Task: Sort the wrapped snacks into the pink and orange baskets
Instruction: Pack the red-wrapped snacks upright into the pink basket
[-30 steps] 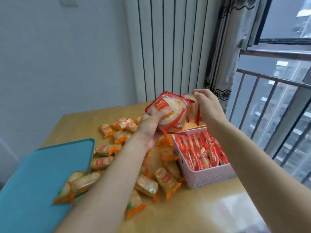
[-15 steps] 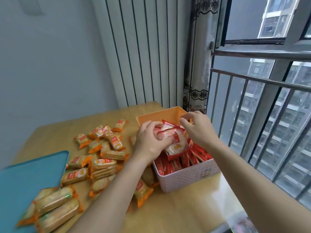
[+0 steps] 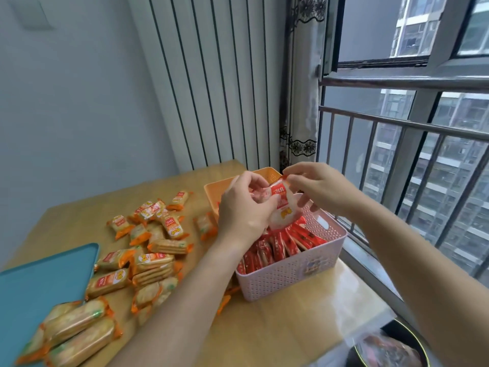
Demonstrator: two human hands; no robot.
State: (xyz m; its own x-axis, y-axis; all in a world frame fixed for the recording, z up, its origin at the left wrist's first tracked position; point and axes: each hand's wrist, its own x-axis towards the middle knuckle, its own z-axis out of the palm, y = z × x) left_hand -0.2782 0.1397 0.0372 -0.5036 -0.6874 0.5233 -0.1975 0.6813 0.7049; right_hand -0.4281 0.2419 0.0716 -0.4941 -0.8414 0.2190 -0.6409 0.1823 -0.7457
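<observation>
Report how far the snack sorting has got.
Done: the pink basket holds a row of red-wrapped snacks. In hand: the left hand and right hand hold a red-wrapped packet above it. Left: many orange-wrapped snacks lie on the table and teal tray; the orange basket is mostly hidden.

Item count by kind.
I record one pink basket (image 3: pixel 291 276), one orange basket (image 3: pixel 211 188), one teal tray (image 3: pixel 45 282), and two hands, left hand (image 3: pixel 243 210) and right hand (image 3: pixel 320 186), with one red-wrapped snack (image 3: pixel 283 207) between them. Loose orange-wrapped snacks (image 3: pixel 169 246) on the table (image 3: pixel 291 329): roughly twenty, overlapping. Red packs (image 3: pixel 277 247) standing in the pink basket: too tightly packed for me to count.
</observation>
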